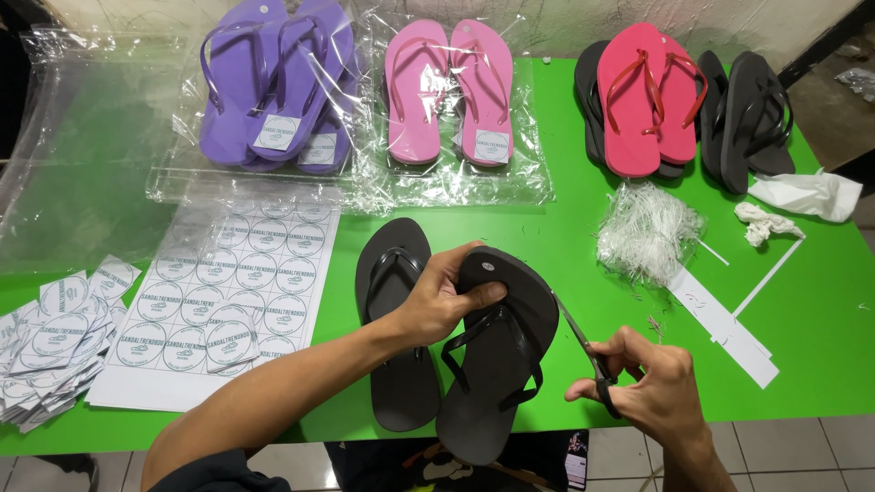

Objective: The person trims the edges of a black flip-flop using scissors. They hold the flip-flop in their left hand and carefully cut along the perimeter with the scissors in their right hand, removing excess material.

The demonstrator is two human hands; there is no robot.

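My left hand (442, 299) grips a black flip-flop (497, 364) by its toe end, tilted up off the green table (565, 228). Its thumb presses the sole near the strap. My right hand (643, 383) holds small scissors (583, 342), blades pointing at the flip-flop's right edge. A second black flip-flop (394, 319) lies flat on the table just left of the held one, partly under my left wrist.
Purple flip-flops (273, 82) and pink flip-flops (447, 91) lie in clear bags at the back. Red and black pairs (679, 100) sit back right. A sticker sheet (228, 301), cut stickers (55, 337), a plastic-thread tangle (647, 232) and paper strips (729, 328) surround me.
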